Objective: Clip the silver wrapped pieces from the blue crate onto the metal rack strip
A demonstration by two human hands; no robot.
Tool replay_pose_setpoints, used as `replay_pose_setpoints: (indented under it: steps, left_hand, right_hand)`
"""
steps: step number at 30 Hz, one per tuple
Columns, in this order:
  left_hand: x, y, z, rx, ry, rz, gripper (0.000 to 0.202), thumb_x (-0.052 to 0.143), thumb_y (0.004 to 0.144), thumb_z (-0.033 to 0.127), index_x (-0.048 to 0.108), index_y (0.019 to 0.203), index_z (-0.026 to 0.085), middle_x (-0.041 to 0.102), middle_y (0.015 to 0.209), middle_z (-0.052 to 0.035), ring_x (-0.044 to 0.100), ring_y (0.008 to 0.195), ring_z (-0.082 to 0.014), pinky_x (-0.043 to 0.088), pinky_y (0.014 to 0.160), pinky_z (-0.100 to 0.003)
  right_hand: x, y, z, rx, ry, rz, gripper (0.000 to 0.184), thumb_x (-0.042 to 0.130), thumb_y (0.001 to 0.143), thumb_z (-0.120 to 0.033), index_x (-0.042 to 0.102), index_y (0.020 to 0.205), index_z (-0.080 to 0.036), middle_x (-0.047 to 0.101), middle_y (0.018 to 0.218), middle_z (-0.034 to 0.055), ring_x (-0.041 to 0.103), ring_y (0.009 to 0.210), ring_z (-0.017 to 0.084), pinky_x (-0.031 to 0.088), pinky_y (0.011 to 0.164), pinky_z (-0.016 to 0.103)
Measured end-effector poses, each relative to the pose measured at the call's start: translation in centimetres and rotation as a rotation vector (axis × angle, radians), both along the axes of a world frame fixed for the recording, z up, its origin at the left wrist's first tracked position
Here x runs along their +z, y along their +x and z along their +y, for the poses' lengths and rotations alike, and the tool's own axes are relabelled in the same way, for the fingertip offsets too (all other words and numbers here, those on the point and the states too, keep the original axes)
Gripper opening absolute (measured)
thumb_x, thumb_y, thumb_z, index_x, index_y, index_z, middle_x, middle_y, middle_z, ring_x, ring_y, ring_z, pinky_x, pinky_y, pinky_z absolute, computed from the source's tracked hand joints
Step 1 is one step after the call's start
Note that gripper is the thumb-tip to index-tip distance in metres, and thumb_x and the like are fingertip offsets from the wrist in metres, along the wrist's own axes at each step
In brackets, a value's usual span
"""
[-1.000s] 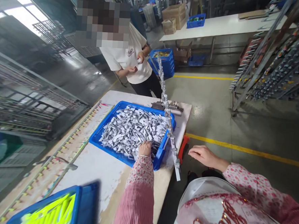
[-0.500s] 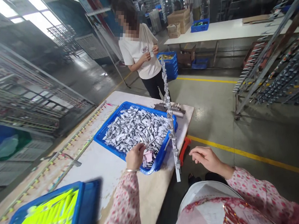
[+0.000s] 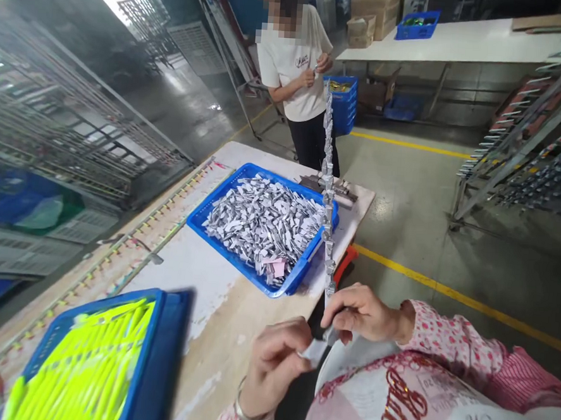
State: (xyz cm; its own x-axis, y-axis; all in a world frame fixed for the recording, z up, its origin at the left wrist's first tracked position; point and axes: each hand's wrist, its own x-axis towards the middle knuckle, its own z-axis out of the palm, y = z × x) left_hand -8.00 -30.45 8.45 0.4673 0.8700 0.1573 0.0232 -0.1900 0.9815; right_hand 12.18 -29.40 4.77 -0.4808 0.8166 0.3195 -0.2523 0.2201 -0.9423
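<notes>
My left hand pinches a flat, small white piece between thumb and fingers. Close beside it, my right hand is closed on a small grey piece at the near end of a long narrow strip. Whether the white and grey parts are one piece I cannot tell. Similar grey pieces line the strip, which runs away from me past the table's right edge. Left of it, a blue basket is heaped with loose grey-white pieces and a pink scrap.
On the worktable a second blue basket holds bright yellow-green pieces. Long rods with yellow clips lie along its left side. Across the table stands a co-worker, hands together. Metal racks stand to the right.
My left hand has left the heaped basket and come right, near the strip's lower end, with a piece. My right hand has moved left and closed there. The view has shifted.
</notes>
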Motion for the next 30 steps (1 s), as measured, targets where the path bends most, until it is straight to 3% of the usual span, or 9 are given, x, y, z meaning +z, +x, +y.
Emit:
replay_pose_setpoints:
  steps: [2, 4, 7, 10, 17, 21, 23, 27, 30]
  left_hand:
    - [-0.9, 0.9, -0.4, -0.086, -0.184, -0.214, 0.037, 0.069, 0.076, 0.046, 0.056, 0.056, 0.018, 0.055, 0.051, -0.001, 0.053, 0.051, -0.0137, 0.04, 0.051, -0.027]
    - [-1.8, 1.8, -0.7, -0.095, -0.43, -0.35, 0.039, 0.07, 0.074, 0.05, 0.055, 0.058, 0.018, 0.055, 0.047, 0.0006, 0.05, 0.044, -0.0113, 0.038, 0.047, -0.024]
    - [-3.3, 2.7, -1.0, -0.115, -0.774, -0.46, 0.038, 0.073, 0.07, 0.051, 0.054, 0.068, 0.018, 0.061, 0.056, 0.0006, 0.051, 0.041, -0.009, 0.037, 0.043, -0.02]
    - [-4.1, 2.9, -1.4, -0.129, -0.934, -0.549, 0.041, 0.082, 0.063, 0.038, 0.048, 0.068, 0.017, 0.058, 0.056, 0.0035, 0.047, 0.041, -0.0042, 0.034, 0.043, -0.014]
    - [-3.7, 2.4, -1.4, -0.061, -0.897, -0.38, 0.033, 0.079, 0.069, 0.034, 0.059, 0.089, 0.016, 0.06, 0.054, 0.0031, 0.048, 0.04, -0.0039, 0.034, 0.043, -0.013]
    - [-3.8, 1.7, -1.1, -0.111, -0.91, -0.204, 0.032, 0.08, 0.067, 0.037, 0.063, 0.078, 0.012, 0.061, 0.056, -0.0001, 0.052, 0.044, -0.0065, 0.04, 0.046, -0.016]
    - [-3.9, 1.4, -0.9, -0.077, -0.814, -0.153, 0.028, 0.078, 0.07, 0.036, 0.065, 0.075, 0.012, 0.061, 0.059, -0.0007, 0.053, 0.048, -0.0075, 0.042, 0.05, -0.018]
    - [-4.6, 1.1, 0.4, 0.2, -0.43, -0.143, 0.018, 0.077, 0.071, 0.028, 0.065, 0.066, 0.015, 0.061, 0.068, -0.0006, 0.055, 0.066, -0.0106, 0.046, 0.064, -0.021]
    - [-5.7, 1.0, 1.9, 0.414, -0.296, -0.108, 0.012, 0.078, 0.067, 0.024, 0.07, 0.071, 0.017, 0.065, 0.07, 0.0003, 0.056, 0.066, -0.0111, 0.047, 0.064, -0.021]
  right_hand:
    - [-1.0, -0.2, -0.1, 0.115, -0.195, 0.09, 0.044, 0.055, 0.089, -0.054, 0.065, 0.089, -0.011, 0.061, 0.061, 0.0008, 0.054, 0.044, 0.007, 0.039, 0.039, 0.015]
    - [-1.5, 0.1, 0.1, 0.1, -0.233, 0.116, 0.041, 0.058, 0.088, -0.052, 0.065, 0.089, -0.011, 0.061, 0.062, 0.0008, 0.054, 0.045, 0.008, 0.039, 0.039, 0.015]
    - [-1.4, 1.1, 0.8, -0.032, -0.02, 0.02, 0.028, 0.059, 0.09, -0.04, 0.066, 0.089, -0.013, 0.062, 0.069, 0.0016, 0.057, 0.054, 0.008, 0.045, 0.05, 0.017]
    - [-1.0, 2.0, 1.3, -0.048, 0.228, -0.088, 0.023, 0.056, 0.093, -0.035, 0.066, 0.089, -0.014, 0.063, 0.077, 0.0044, 0.059, 0.07, 0.011, 0.049, 0.068, 0.023]
    - [-1.4, 2.2, 1.1, -0.057, 0.312, -0.155, 0.021, 0.054, 0.094, -0.033, 0.062, 0.092, -0.014, 0.063, 0.087, 0.0076, 0.059, 0.083, 0.014, 0.049, 0.077, 0.026]
    - [-1.4, 1.9, 1.2, -0.013, 0.402, -0.136, 0.024, 0.055, 0.093, -0.036, 0.06, 0.099, -0.013, 0.063, 0.088, 0.0076, 0.058, 0.081, 0.014, 0.049, 0.076, 0.025]
    - [-2.0, 2.0, 1.3, -0.11, 0.349, -0.116, 0.031, 0.058, 0.091, -0.041, 0.057, 0.107, -0.014, 0.062, 0.094, 0.0077, 0.058, 0.08, 0.013, 0.05, 0.074, 0.025]
    - [-5.2, 2.1, 1.6, -0.478, 0.178, -0.245, 0.036, 0.054, 0.091, -0.048, 0.054, 0.109, -0.016, 0.06, 0.092, 0.0055, 0.058, 0.072, 0.012, 0.048, 0.063, 0.023]
    - [-7.9, 1.6, 2.1, -0.495, 0.316, -0.575, 0.05, 0.055, 0.086, -0.059, 0.055, 0.112, -0.016, 0.062, 0.096, 0.0073, 0.06, 0.076, 0.016, 0.047, 0.068, 0.027]
